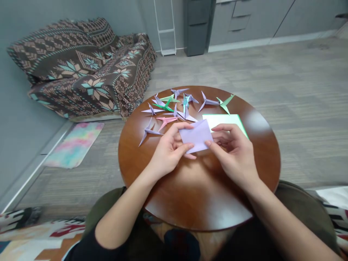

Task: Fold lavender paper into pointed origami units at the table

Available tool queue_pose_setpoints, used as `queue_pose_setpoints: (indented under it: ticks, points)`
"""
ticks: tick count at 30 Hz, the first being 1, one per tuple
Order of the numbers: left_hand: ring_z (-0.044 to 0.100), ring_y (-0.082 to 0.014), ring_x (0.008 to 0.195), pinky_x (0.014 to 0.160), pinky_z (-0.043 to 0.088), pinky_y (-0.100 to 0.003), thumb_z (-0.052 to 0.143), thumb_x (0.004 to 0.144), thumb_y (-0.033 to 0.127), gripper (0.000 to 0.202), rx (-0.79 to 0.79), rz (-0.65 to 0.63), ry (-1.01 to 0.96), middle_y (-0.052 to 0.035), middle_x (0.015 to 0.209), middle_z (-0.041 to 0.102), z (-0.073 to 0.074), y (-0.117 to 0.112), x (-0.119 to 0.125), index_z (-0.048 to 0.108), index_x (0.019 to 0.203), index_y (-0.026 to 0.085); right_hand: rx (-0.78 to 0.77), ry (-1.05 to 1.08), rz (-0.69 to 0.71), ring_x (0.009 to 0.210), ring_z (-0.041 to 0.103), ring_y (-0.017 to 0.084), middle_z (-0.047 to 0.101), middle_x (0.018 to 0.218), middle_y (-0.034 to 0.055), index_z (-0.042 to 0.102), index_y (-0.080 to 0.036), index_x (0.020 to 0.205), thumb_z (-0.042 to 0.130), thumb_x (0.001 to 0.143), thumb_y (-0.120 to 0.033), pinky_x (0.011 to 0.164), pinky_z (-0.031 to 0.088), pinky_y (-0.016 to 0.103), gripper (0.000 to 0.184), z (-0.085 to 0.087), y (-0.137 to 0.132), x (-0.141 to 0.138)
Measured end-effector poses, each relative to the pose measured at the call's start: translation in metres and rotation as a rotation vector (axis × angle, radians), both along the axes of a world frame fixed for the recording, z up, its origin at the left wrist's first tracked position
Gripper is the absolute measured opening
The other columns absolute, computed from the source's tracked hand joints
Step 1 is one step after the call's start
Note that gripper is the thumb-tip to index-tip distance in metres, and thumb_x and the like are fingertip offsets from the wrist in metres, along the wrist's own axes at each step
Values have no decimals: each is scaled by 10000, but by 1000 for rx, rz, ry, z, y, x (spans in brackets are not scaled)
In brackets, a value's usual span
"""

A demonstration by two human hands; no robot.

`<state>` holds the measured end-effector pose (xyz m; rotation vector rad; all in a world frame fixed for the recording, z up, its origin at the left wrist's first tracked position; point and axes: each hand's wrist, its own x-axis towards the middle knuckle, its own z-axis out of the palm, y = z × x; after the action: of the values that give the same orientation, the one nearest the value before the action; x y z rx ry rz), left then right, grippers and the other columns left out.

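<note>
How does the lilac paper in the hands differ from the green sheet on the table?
The lilac paper is held between the left hand and right hand; the green sheet lies flat on the wooden table. The lilac paper looks smaller than the green sheet. Both are plain paper.

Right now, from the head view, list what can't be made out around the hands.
Head view:
- lilac paper: its underside and edges, hidden by the left hand and right hand
- green sheet: its near corner, hidden by the right hand
- folded paper pieces: their overlapping centres, too small to read
- white rack: its top, cut off by the upper edge
</note>
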<state>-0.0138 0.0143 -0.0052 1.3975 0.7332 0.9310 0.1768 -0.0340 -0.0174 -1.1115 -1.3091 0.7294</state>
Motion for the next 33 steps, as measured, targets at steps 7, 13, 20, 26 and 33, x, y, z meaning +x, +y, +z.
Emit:
queue_pose_setpoints:
  ticks: [7, 13, 20, 26, 33]
  points:
    - [703, -140, 782, 626, 696, -271, 802, 843, 266, 402, -32, 5, -9, -17, 1017, 674, 0, 2, -2, 583, 1179, 225, -12, -5, 3, 749, 699, 136, 745, 941, -8, 637, -251, 1124, 753, 896, -184, 691, 554, 266, 265, -1, 1, 0]
    - [663, -134, 777, 629, 691, -282, 797, 846, 313, 243, 10, 21, 49, -12, 974, 627, -2, 4, -3, 652, 997, 189, -22, -39, 4, 699, 684, 128, 719, 948, -5, 674, -236, 1016, 748, 897, -202, 641, 545, 265, 143, -1, 0, 1]
    - [642, -126, 726, 656, 592, -215, 738, 867, 229, 100, 28, 1, 47, -44, 852, 693, 0, 7, -4, 733, 814, 144, 8, -100, 115, 893, 705, 184, 722, 1070, 53, 755, -226, 943, 648, 868, -61, 685, 550, 284, 211, 2, -1, 2]
    - [690, -171, 803, 691, 576, -245, 694, 854, 263, 146, -224, -80, -159, -59, 893, 729, 1, 5, -6, 768, 898, 145, 217, -318, 16, 898, 714, 181, 727, 1049, 70, 806, -235, 910, 579, 878, -9, 695, 550, 285, 322, 2, 0, 3]
    - [654, -135, 784, 740, 563, -251, 830, 810, 357, 268, -147, 117, -120, -11, 900, 676, -3, 9, -5, 642, 896, 186, 365, -480, -42, 889, 725, 201, 734, 1033, 96, 787, -223, 912, 553, 910, -26, 740, 576, 335, 306, 4, -1, 3]
